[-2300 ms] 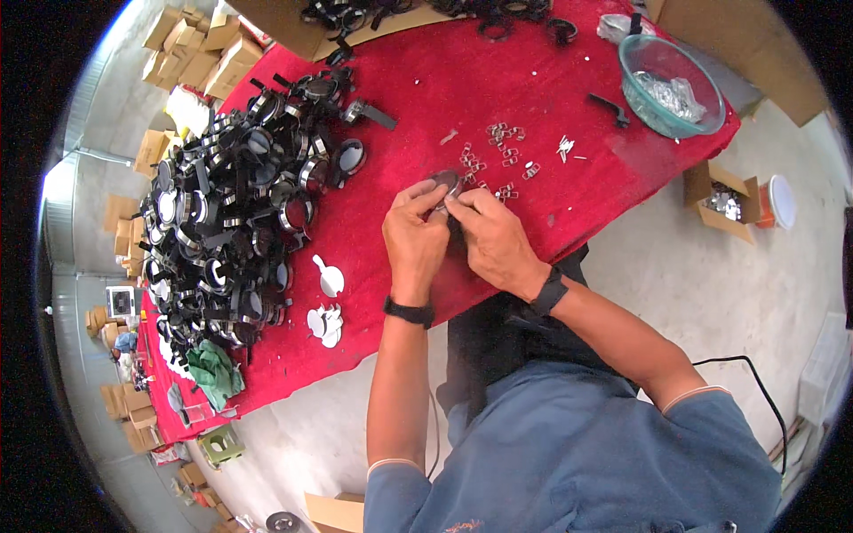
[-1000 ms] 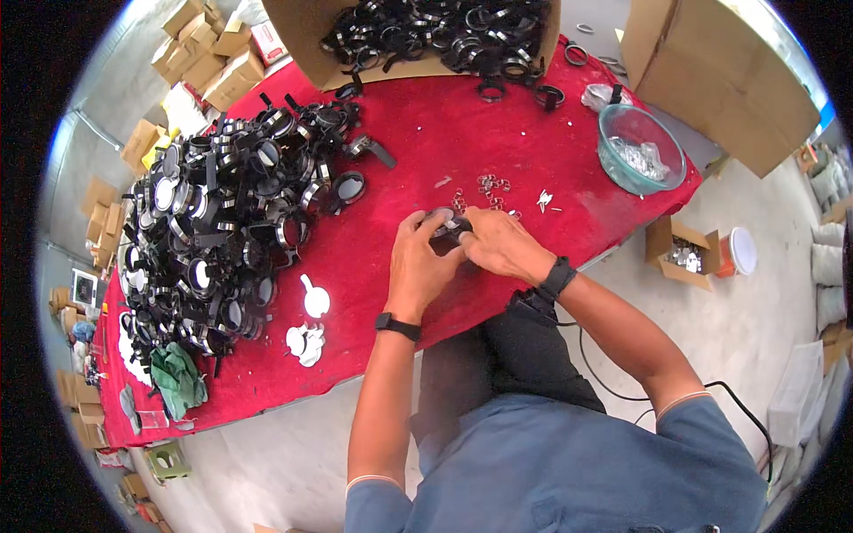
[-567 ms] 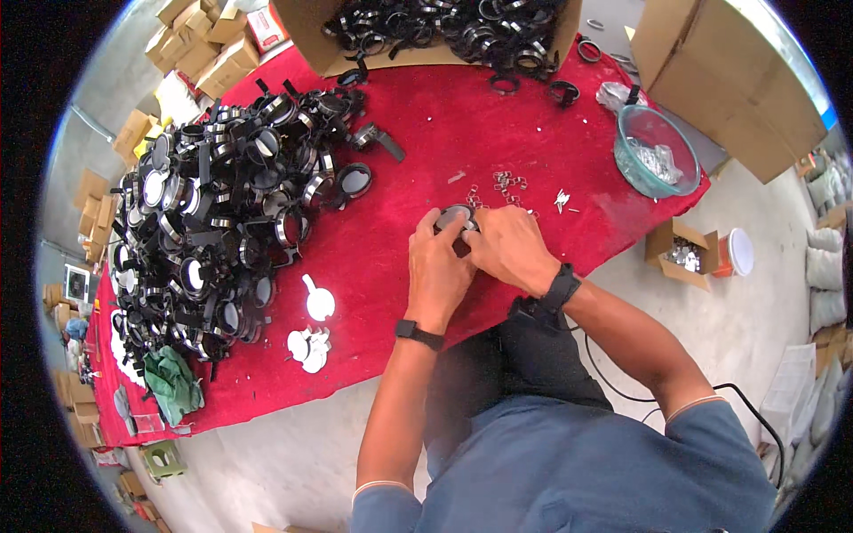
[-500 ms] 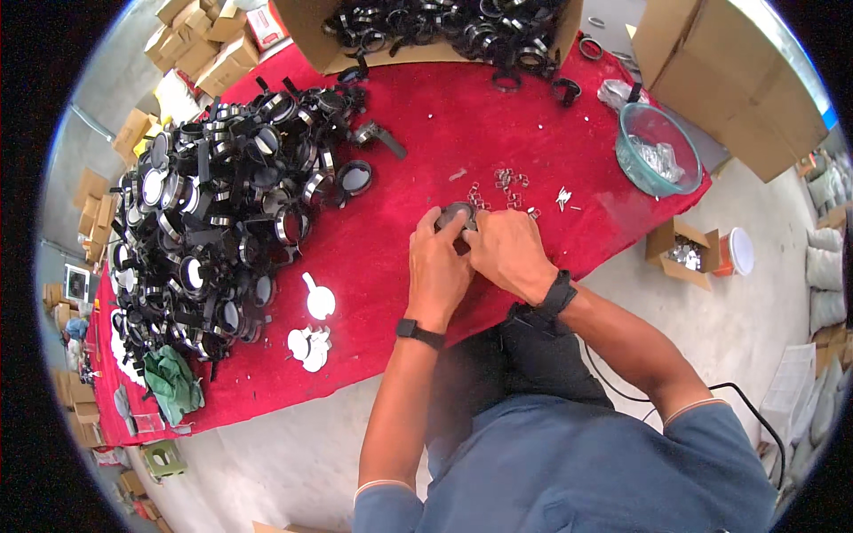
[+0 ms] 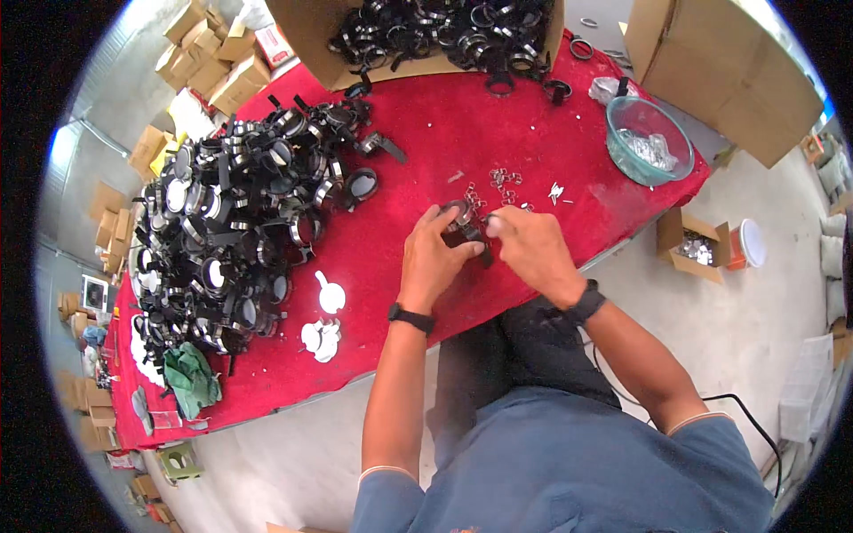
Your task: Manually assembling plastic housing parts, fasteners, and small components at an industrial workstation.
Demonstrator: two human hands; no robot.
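My left hand point(image 5: 429, 259) is closed around a dark, round watch point(image 5: 461, 224) near the table's front edge, with its black strap hanging toward my right side. Just right of it, my right hand point(image 5: 533, 252) is curled in a pinch; whatever sits between its fingers is too small to make out. Small metal buckles point(image 5: 503, 180) lie scattered just beyond both hands. Thin white slivers point(image 5: 556, 192) are on the cloth to the right of the buckles.
A big heap of black-strapped watches point(image 5: 240, 204) covers the table's left. White round pieces point(image 5: 330, 297) and a green cloth point(image 5: 189, 377) lie nearer. At the back stands a carton point(image 5: 306, 44) full of watches; a teal bowl point(image 5: 626, 160) holds clear plastic at right.
My right hand has pulled away to the right from the watch, opening a gap between the hands. My left hand keeps the watch, now tilted with its strap showing. The whole view has shifted slightly.
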